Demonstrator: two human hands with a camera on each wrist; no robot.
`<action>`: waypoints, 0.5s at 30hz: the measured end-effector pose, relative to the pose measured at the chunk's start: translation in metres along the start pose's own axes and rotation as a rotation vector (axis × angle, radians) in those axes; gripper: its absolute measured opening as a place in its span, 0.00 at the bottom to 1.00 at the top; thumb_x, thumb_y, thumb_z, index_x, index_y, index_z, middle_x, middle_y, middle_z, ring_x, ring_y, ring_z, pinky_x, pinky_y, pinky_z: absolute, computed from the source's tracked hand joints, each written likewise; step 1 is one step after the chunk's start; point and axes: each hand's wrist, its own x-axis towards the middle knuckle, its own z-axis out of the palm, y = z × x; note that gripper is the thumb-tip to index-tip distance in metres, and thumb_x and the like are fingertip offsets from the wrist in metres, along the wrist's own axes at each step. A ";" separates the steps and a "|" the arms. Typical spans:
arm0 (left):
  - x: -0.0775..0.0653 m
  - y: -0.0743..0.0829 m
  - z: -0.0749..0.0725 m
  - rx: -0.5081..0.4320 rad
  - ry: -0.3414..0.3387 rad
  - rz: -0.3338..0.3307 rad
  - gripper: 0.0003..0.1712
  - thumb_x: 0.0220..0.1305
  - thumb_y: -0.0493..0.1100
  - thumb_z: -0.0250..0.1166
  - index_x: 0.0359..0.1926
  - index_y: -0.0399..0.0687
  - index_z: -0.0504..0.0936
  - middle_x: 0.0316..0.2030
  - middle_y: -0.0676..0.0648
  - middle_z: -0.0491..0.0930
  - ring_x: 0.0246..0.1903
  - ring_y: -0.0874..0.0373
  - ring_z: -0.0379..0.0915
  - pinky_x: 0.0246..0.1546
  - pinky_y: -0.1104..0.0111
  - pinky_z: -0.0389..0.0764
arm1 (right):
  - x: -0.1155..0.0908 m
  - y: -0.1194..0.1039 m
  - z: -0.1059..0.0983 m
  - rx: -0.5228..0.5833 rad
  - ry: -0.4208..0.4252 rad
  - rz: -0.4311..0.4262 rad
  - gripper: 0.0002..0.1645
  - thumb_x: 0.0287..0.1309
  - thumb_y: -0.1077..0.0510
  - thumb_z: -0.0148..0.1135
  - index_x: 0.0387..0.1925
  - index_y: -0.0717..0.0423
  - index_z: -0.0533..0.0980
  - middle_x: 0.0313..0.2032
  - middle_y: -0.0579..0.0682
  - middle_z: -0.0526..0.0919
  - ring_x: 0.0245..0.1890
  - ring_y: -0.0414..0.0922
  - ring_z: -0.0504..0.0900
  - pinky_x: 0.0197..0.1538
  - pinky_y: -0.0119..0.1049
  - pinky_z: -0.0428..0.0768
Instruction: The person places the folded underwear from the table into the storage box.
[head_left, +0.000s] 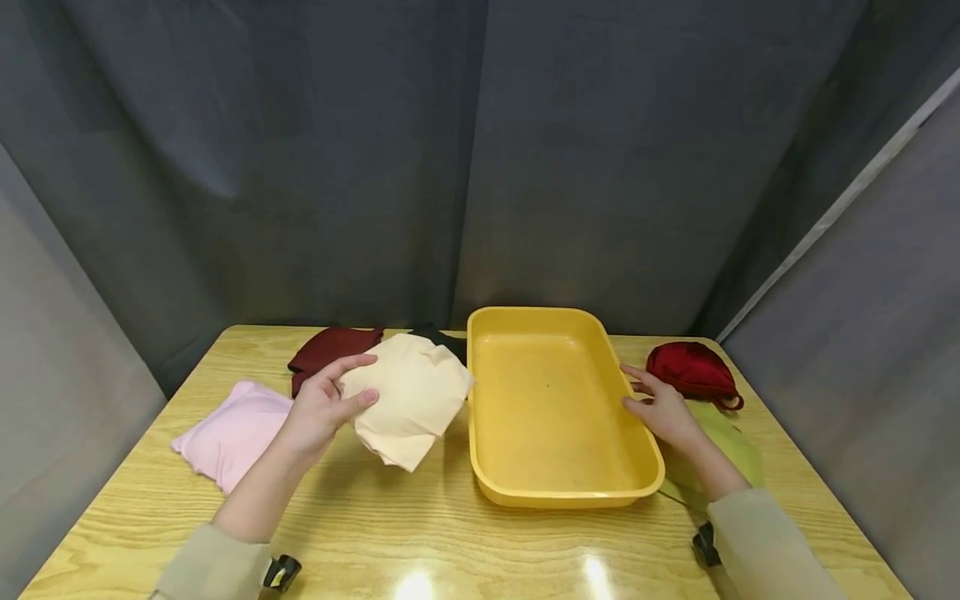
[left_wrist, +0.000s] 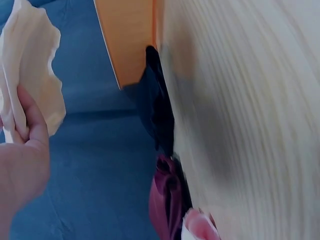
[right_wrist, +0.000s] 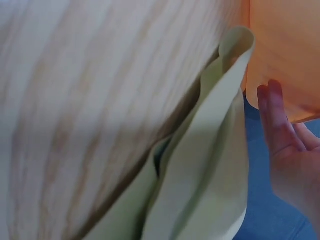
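My left hand (head_left: 322, 408) pinches a cream piece of fabric (head_left: 412, 396) at its left edge, thumb on the near face. The fabric is held up over the table, just left of a yellow tub (head_left: 555, 492), its right corner overlapping the rim in the head view. In the left wrist view the cream fabric (left_wrist: 42, 65) hangs in soft folds from the fingers. My right hand (head_left: 663, 412) touches the tub's right side, fingers fairly straight against the outer wall in the right wrist view. The tub's inside shows no contents.
Left of the tub lie a pink fabric piece (head_left: 232, 433), a maroon one (head_left: 337, 350) and a black one (head_left: 438, 337). To its right are a shiny red piece (head_left: 693, 371) with a loop and a yellow-green one (head_left: 731, 450). Grey curtains (head_left: 360, 167) surround the wooden table (head_left: 375, 533).
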 end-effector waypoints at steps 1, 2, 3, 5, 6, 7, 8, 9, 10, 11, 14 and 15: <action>0.001 0.001 0.003 -0.009 0.013 0.005 0.26 0.58 0.31 0.64 0.59 0.43 0.72 0.25 0.54 0.73 0.24 0.66 0.72 0.27 0.77 0.77 | 0.000 0.000 0.000 -0.007 0.005 -0.003 0.35 0.63 0.59 0.56 0.69 0.60 0.58 0.59 0.70 0.69 0.55 0.64 0.72 0.52 0.54 0.76; 0.002 0.001 0.007 -0.016 0.021 0.011 0.27 0.58 0.31 0.65 0.59 0.43 0.72 0.27 0.54 0.74 0.24 0.66 0.72 0.27 0.77 0.77 | 0.001 0.000 0.000 -0.013 0.009 -0.005 0.35 0.63 0.60 0.56 0.69 0.60 0.58 0.58 0.70 0.69 0.54 0.63 0.72 0.52 0.54 0.76; 0.003 0.001 0.010 -0.020 0.035 0.017 0.27 0.58 0.30 0.65 0.59 0.43 0.72 0.25 0.55 0.73 0.23 0.66 0.71 0.26 0.78 0.76 | 0.001 0.000 0.000 -0.018 0.011 -0.005 0.35 0.62 0.60 0.56 0.69 0.61 0.58 0.58 0.70 0.69 0.54 0.64 0.73 0.52 0.54 0.76; 0.004 0.002 0.017 -0.029 0.068 0.025 0.27 0.57 0.30 0.65 0.58 0.44 0.73 0.19 0.57 0.70 0.19 0.67 0.67 0.22 0.79 0.73 | 0.002 0.000 0.000 -0.022 0.009 -0.001 0.35 0.62 0.60 0.56 0.69 0.61 0.58 0.58 0.71 0.70 0.53 0.64 0.73 0.52 0.54 0.77; 0.005 0.003 0.021 -0.042 0.084 0.026 0.27 0.57 0.29 0.65 0.58 0.44 0.73 0.16 0.58 0.67 0.17 0.68 0.65 0.21 0.79 0.71 | 0.002 0.000 0.000 -0.023 0.006 0.001 0.35 0.62 0.60 0.56 0.69 0.61 0.58 0.58 0.71 0.70 0.53 0.64 0.73 0.52 0.54 0.77; 0.005 0.003 0.024 -0.056 0.097 0.025 0.27 0.57 0.29 0.65 0.58 0.45 0.73 0.13 0.58 0.65 0.16 0.68 0.64 0.20 0.79 0.70 | 0.002 0.000 0.000 -0.022 0.003 0.003 0.35 0.62 0.60 0.56 0.69 0.61 0.58 0.58 0.71 0.70 0.53 0.64 0.73 0.52 0.54 0.77; 0.006 0.003 0.028 -0.077 0.099 0.025 0.27 0.57 0.29 0.65 0.58 0.45 0.73 0.14 0.58 0.67 0.17 0.68 0.65 0.20 0.79 0.71 | 0.002 0.000 -0.001 -0.021 0.001 0.004 0.35 0.62 0.60 0.56 0.69 0.61 0.58 0.58 0.71 0.69 0.53 0.64 0.73 0.52 0.54 0.77; 0.007 0.004 0.031 -0.095 0.106 0.022 0.27 0.57 0.29 0.64 0.59 0.45 0.73 0.13 0.58 0.67 0.16 0.68 0.65 0.19 0.79 0.71 | 0.002 0.000 -0.001 -0.020 0.000 0.004 0.35 0.63 0.60 0.56 0.69 0.61 0.58 0.58 0.71 0.69 0.53 0.64 0.73 0.52 0.54 0.77; 0.007 0.004 0.035 -0.115 0.108 0.019 0.28 0.57 0.29 0.64 0.59 0.45 0.72 0.13 0.58 0.68 0.16 0.68 0.67 0.20 0.79 0.72 | 0.002 0.000 -0.001 -0.019 0.000 0.004 0.35 0.63 0.60 0.56 0.69 0.60 0.58 0.58 0.71 0.69 0.53 0.64 0.73 0.52 0.54 0.77; 0.008 0.005 0.039 -0.136 0.107 0.014 0.28 0.57 0.28 0.64 0.59 0.44 0.72 0.14 0.56 0.70 0.18 0.67 0.69 0.21 0.78 0.74 | 0.002 0.000 -0.001 -0.019 0.002 0.002 0.35 0.63 0.60 0.56 0.69 0.60 0.58 0.58 0.71 0.69 0.53 0.64 0.73 0.52 0.54 0.76; 0.011 0.006 0.051 -0.170 0.114 -0.004 0.29 0.57 0.28 0.64 0.60 0.43 0.71 0.16 0.55 0.73 0.19 0.66 0.72 0.22 0.77 0.76 | 0.002 0.000 -0.001 -0.027 0.009 -0.003 0.35 0.63 0.60 0.56 0.69 0.60 0.58 0.59 0.70 0.69 0.54 0.64 0.72 0.53 0.55 0.76; 0.012 0.007 0.055 -0.171 0.125 -0.009 0.29 0.57 0.28 0.64 0.60 0.43 0.71 0.15 0.55 0.71 0.18 0.66 0.71 0.21 0.77 0.76 | 0.002 0.001 -0.001 -0.030 0.013 -0.004 0.35 0.63 0.60 0.55 0.69 0.60 0.58 0.59 0.70 0.69 0.54 0.64 0.73 0.53 0.55 0.76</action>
